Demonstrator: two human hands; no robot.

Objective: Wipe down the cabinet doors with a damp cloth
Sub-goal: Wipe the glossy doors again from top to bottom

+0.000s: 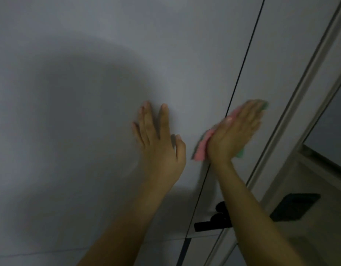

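Two pale grey cabinet doors fill the view, the left door (89, 93) and the right door (277, 54), split by a thin dark gap (240, 73). My left hand (160, 139) lies flat on the left door with its fingers straight and spread. My right hand (235, 133) presses a pink and green cloth (202, 148) flat against the doors, across the gap. The cloth shows at the hand's left edge and at the fingertips. The right hand is blurred.
Black handles (213, 219) stick out near the gap below my right forearm. A pale frame edge (292, 104) runs diagonally right of the doors. A dark rectangular plate (294, 208) sits on the surface at lower right.
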